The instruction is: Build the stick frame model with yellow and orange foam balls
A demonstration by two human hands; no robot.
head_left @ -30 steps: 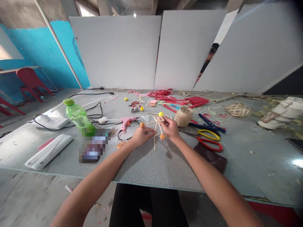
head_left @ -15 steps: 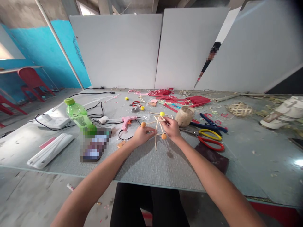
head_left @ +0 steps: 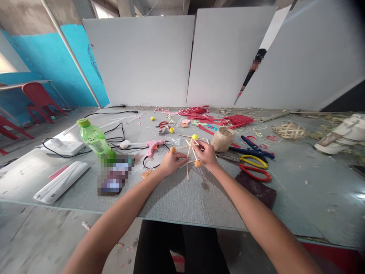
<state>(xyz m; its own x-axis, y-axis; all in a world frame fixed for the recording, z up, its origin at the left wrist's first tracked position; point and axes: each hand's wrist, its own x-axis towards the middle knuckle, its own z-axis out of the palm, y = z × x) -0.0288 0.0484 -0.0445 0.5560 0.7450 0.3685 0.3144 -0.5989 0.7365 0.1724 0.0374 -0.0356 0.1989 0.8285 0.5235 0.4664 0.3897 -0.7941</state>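
Observation:
A small frame of thin wooden sticks [head_left: 188, 172] stands over the table, with a yellow ball [head_left: 195, 137] at its top. One orange ball [head_left: 197, 163] sits low at the front of the frame, and another orange ball [head_left: 172, 150] is at its left, just above my left hand. My left hand [head_left: 171, 163] is closed on a stick near the middle of the frame, fingertips pinched. Just below the yellow ball, my right hand [head_left: 206, 154] pinches a stick between thumb and fingers. Parts of the sticks are hidden behind both hands.
Left of the hands lie a pink glue gun [head_left: 154, 147], a phone [head_left: 115, 177] and a green bottle [head_left: 95, 139]. To the right are a jar [head_left: 222, 139], scissors with red and yellow handles [head_left: 253, 167] and blue-handled pliers [head_left: 256, 148]. Red strips [head_left: 239, 121] lie farther back.
Both hands keep their hold on the stick frame, almost unmoved. The whole view has shifted very slightly.

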